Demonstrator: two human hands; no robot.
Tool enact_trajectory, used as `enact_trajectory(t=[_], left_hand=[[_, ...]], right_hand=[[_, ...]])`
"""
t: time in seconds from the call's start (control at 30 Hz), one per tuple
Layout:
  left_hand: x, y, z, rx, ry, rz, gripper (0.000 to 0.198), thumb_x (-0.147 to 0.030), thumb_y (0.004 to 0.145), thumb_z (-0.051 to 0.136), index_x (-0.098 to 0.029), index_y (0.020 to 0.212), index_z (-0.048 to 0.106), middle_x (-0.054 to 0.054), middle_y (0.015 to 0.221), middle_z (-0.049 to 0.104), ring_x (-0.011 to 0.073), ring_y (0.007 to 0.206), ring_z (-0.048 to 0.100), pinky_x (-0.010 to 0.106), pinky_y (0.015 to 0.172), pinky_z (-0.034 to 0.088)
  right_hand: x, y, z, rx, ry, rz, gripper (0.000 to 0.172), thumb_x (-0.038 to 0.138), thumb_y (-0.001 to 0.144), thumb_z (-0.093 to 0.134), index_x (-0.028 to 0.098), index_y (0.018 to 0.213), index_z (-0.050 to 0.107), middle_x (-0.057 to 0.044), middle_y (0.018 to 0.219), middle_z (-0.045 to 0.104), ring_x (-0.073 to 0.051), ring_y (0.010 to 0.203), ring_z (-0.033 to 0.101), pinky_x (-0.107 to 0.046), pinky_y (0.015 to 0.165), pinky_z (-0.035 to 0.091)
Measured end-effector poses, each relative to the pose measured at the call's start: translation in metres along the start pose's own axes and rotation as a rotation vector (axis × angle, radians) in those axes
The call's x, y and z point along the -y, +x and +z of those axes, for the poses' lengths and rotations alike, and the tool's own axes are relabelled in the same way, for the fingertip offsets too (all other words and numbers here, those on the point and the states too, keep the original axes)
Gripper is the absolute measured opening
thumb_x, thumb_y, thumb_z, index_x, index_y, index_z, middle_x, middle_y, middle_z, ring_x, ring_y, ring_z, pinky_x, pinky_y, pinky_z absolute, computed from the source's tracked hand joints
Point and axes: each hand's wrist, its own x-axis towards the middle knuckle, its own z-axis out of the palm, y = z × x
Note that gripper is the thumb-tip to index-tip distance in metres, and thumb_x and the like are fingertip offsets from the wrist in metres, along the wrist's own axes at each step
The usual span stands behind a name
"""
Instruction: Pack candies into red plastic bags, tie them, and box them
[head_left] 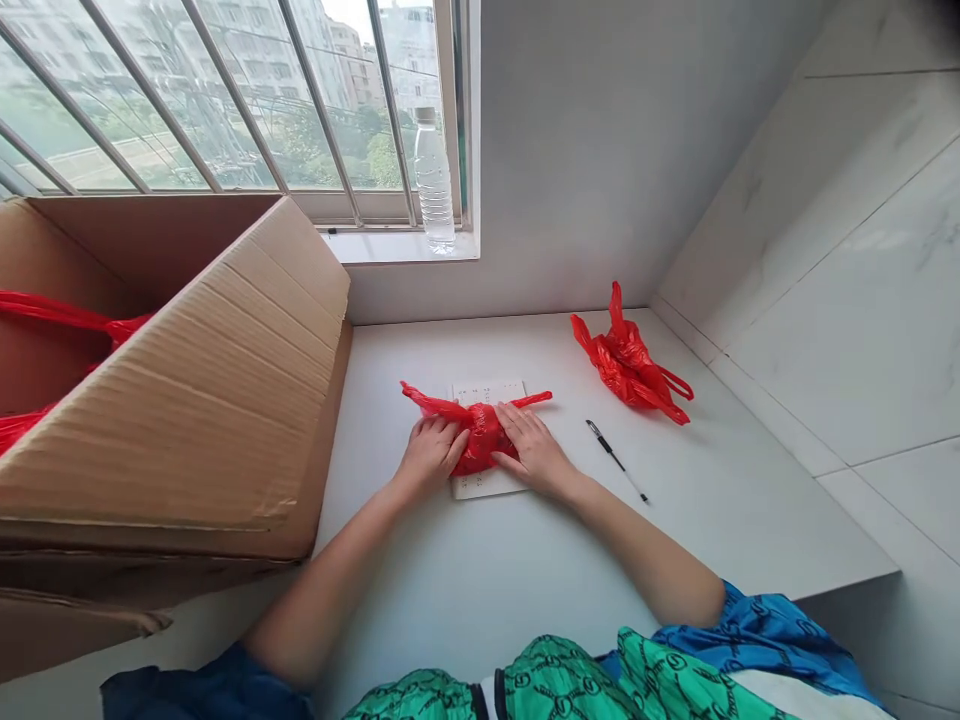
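A red plastic bag (484,432), bunched around contents I cannot make out, lies on a white printed sheet or booklet (487,486) on the white table. Its twisted ends stick out to the left and right. My left hand (433,450) grips the bag's left side with curled fingers. On the right side, my right hand (536,450) holds it, fingers laid over the top and thumb lower down. The bag covers most of the sheet.
A second red plastic bag (634,365) lies at the back right, with a black-and-clear pen (615,460) nearer me. At left stands an open cardboard box (225,400) containing red plastic. A water bottle (433,185) stands on the windowsill (390,248).
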Motion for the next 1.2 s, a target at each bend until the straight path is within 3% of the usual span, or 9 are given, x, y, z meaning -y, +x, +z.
enact_trajectory(t=[0.13, 0.27, 0.37, 0.5, 0.63, 0.73, 0.9, 1.2], left_hand=[[0.01, -0.002, 0.011, -0.015, 0.011, 0.008, 0.046, -0.036, 0.104, 0.029, -0.027, 0.142, 0.052, 0.007, 0.155, 0.044, 0.0296, 0.145, 0.037, 0.06, 0.119, 0.022], [0.011, -0.005, 0.011, -0.01, 0.008, 0.017, 0.047, -0.037, 0.103, 0.03, -0.026, 0.144, 0.05, 0.007, 0.158, 0.04, 0.0298, 0.15, 0.028, 0.06, 0.121, 0.018], [0.007, -0.007, 0.004, -0.083, -0.034, 0.006, 0.046, -0.04, 0.103, 0.034, -0.022, 0.142, 0.051, 0.009, 0.155, 0.044, 0.0291, 0.148, 0.033, 0.058, 0.121, 0.022], [-0.008, -0.009, -0.005, -0.298, -0.078, 0.002, 0.047, -0.04, 0.103, 0.037, -0.019, 0.144, 0.047, 0.011, 0.148, 0.053, 0.0247, 0.139, 0.046, 0.047, 0.117, 0.035], [-0.023, -0.011, 0.005, -0.186, 0.092, 0.161, 0.052, -0.033, 0.103, 0.037, -0.019, 0.153, 0.035, 0.009, 0.16, 0.036, 0.0254, 0.148, 0.033, 0.047, 0.121, 0.029], [-0.026, -0.014, 0.018, -0.121, 0.201, 0.19, 0.053, -0.031, 0.104, 0.035, -0.017, 0.154, 0.035, 0.008, 0.16, 0.036, 0.0261, 0.149, 0.032, 0.048, 0.123, 0.026], [-0.024, -0.018, 0.027, -0.14, 0.257, 0.183, 0.053, -0.031, 0.104, 0.034, -0.01, 0.152, 0.038, 0.012, 0.158, 0.036, 0.0266, 0.148, 0.034, 0.047, 0.123, 0.026], [-0.025, -0.018, 0.026, -0.143, 0.254, 0.172, 0.052, -0.031, 0.103, 0.035, -0.011, 0.151, 0.041, 0.012, 0.157, 0.038, 0.0275, 0.145, 0.039, 0.048, 0.12, 0.032]], right_hand=[[-0.002, -0.002, 0.005, 0.05, -0.011, 0.012, 0.075, 0.049, 0.101, 0.045, 0.021, 0.161, 0.01, -0.01, 0.164, 0.026, -0.025, 0.153, 0.022, -0.053, 0.125, 0.017], [0.002, -0.003, -0.003, 0.071, -0.005, 0.031, 0.074, 0.046, 0.101, 0.046, 0.019, 0.161, 0.012, -0.01, 0.164, 0.025, -0.025, 0.153, 0.021, -0.056, 0.125, 0.011], [0.005, -0.002, -0.009, 0.063, 0.03, 0.016, 0.074, 0.047, 0.101, 0.046, 0.019, 0.161, 0.014, -0.012, 0.163, 0.027, -0.026, 0.152, 0.024, -0.058, 0.124, 0.011], [0.011, 0.004, -0.008, -0.1, 0.085, 0.071, 0.069, 0.048, 0.104, 0.037, 0.02, 0.161, 0.012, -0.012, 0.163, 0.028, -0.025, 0.152, 0.023, -0.056, 0.125, 0.015], [0.022, 0.007, 0.01, -0.126, 0.022, 0.065, 0.06, 0.035, 0.105, 0.034, 0.017, 0.16, 0.019, -0.012, 0.163, 0.028, -0.024, 0.153, 0.02, -0.055, 0.125, 0.016], [0.027, 0.004, 0.02, -0.092, -0.044, 0.051, 0.058, 0.029, 0.102, 0.037, 0.015, 0.157, 0.027, -0.013, 0.162, 0.031, -0.026, 0.153, 0.021, -0.056, 0.124, 0.016], [0.027, 0.003, 0.021, -0.082, -0.04, 0.044, 0.057, 0.028, 0.1, 0.041, 0.013, 0.155, 0.034, -0.012, 0.16, 0.035, -0.026, 0.152, 0.024, -0.056, 0.124, 0.018], [0.028, 0.003, 0.017, -0.08, -0.003, 0.044, 0.057, 0.026, 0.098, 0.042, 0.013, 0.153, 0.037, -0.012, 0.158, 0.038, -0.026, 0.151, 0.026, -0.055, 0.124, 0.019]])
